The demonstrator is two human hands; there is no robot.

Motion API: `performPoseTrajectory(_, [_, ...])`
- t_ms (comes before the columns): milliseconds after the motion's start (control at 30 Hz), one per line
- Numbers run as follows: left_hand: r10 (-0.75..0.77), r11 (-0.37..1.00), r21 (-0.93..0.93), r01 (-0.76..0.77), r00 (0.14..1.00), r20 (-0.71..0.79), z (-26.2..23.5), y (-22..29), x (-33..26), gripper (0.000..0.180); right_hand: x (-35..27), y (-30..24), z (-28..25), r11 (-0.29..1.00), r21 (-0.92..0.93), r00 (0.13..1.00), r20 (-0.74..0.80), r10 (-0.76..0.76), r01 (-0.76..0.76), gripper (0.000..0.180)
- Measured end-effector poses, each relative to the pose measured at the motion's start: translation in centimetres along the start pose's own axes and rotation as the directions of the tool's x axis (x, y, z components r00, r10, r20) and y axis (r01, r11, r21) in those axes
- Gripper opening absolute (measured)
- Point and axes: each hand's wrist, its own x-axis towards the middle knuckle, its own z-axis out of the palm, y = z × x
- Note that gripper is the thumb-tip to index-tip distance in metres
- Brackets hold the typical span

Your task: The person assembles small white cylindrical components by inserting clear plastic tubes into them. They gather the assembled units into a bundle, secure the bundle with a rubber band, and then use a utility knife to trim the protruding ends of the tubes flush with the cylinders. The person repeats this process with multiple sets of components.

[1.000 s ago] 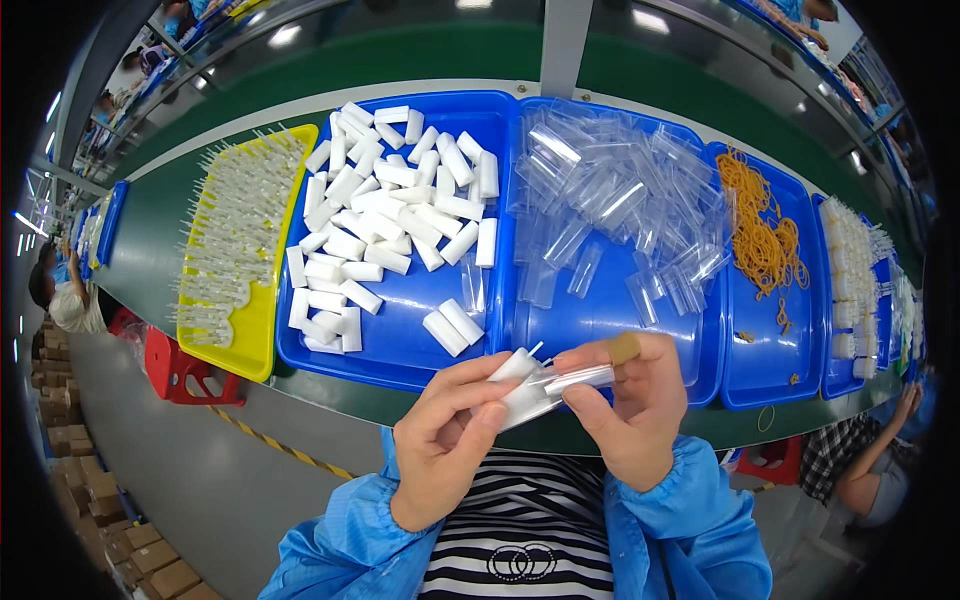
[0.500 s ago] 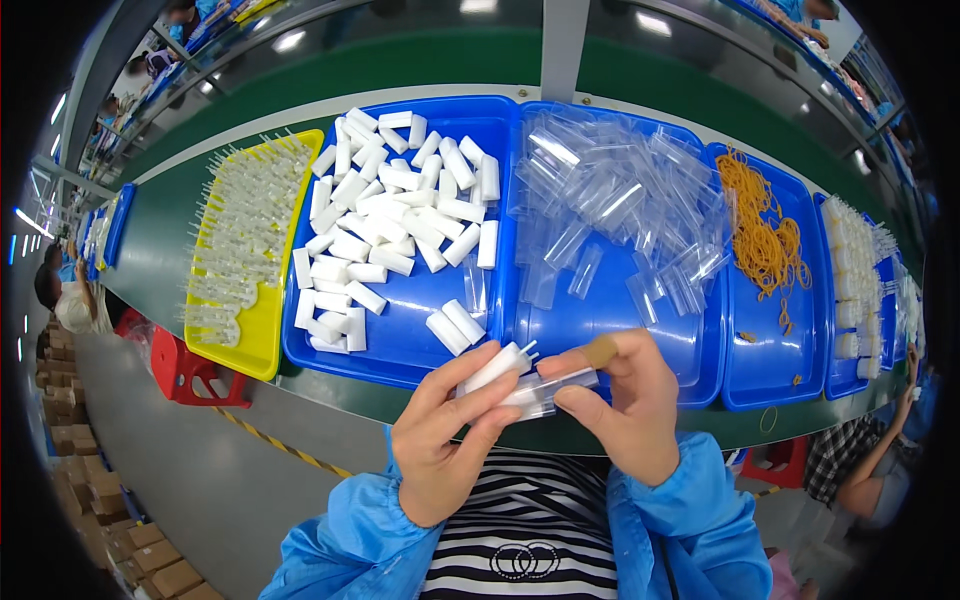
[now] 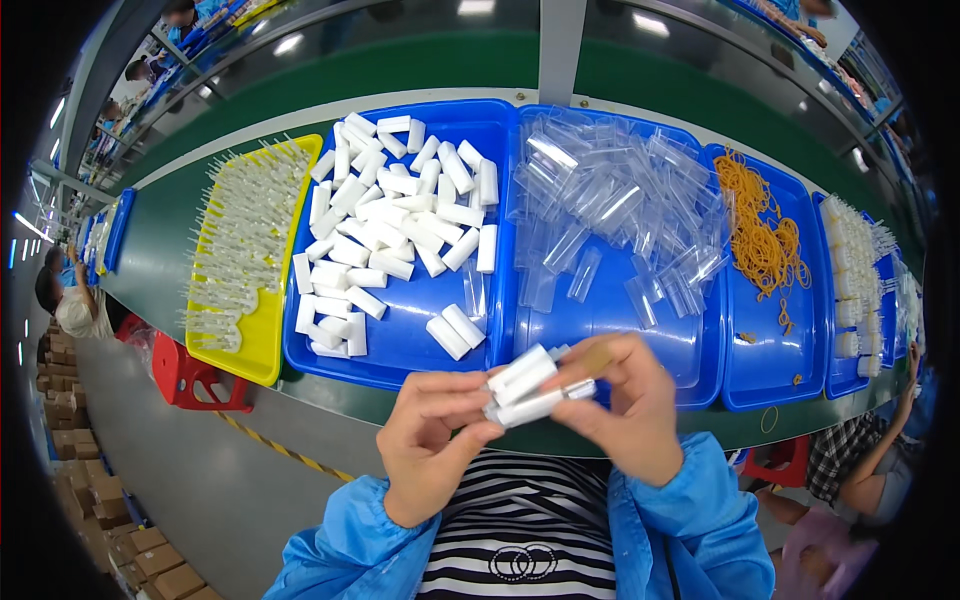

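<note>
Two white cylinders (image 3: pixel 527 380) lie side by side between my hands, just in front of the near rims of the blue trays. My left hand (image 3: pixel 428 435) pinches their left ends between fingers and thumb. At their right side my right hand (image 3: pixel 632 405) closes on a clear plastic sleeve (image 3: pixel 581 388) against the cylinders, a tan covering on one finger. How far the sleeve goes round the cylinders is hard to make out. Beyond my left hand, a blue tray (image 3: pixel 425 325) holds many loose white cylinders (image 3: pixel 385 215). Clear plastic sleeves (image 3: pixel 620 190) fill the blue tray to its right.
Left of these stands a yellow tray (image 3: pixel 262 335) of white thin-stemmed parts. To the right, a blue tray (image 3: pixel 765 350) carries orange rubber bands (image 3: pixel 750 215); white parts (image 3: pixel 850 260) fill another beyond. Red stools (image 3: pixel 195 380) and cartons (image 3: pixel 145 550) stand on the floor; other people work nearby.
The cylinder pair has turned in my hands, its white sides now facing up and the thin prongs no longer showing. My left hand has shifted slightly left, its fingers now gripping the ends.
</note>
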Motion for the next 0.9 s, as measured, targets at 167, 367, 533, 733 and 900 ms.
performPoseTrajectory(167, [0.147,0.979,0.132,-0.153,0.988,0.051,-0.4,-0.8,-0.6,0.038,-0.1,0.6,1.0,0.998,-0.063,0.997,0.074,0.006,-0.001,0.036])
performPoseTrajectory(367, [-0.033,0.998,-0.046,0.038,0.994,0.108,-0.2,1.0,0.9,0.042,0.1,-0.3,0.2,1.0,-0.022,0.992,0.123,-0.02,0.023,0.038])
performPoseTrajectory(533, [-0.081,0.993,-0.058,0.1,0.959,0.273,-0.6,0.8,1.7,0.038,0.1,-0.6,-1.0,0.977,-0.158,0.975,0.194,-0.109,0.141,0.036])
performPoseTrajectory(733, [-0.097,0.977,-0.159,0.142,0.959,0.265,-0.5,0.3,1.3,0.036,0.1,-0.7,0.0,0.893,-0.357,0.954,0.219,-0.204,0.273,0.032])
performPoseTrajectory(900, [-0.165,0.976,-0.105,0.191,0.962,0.218,-0.1,0.2,1.2,0.035,1.0,-1.7,-4.4,0.482,-0.835,0.902,0.04,-0.43,0.267,0.028])
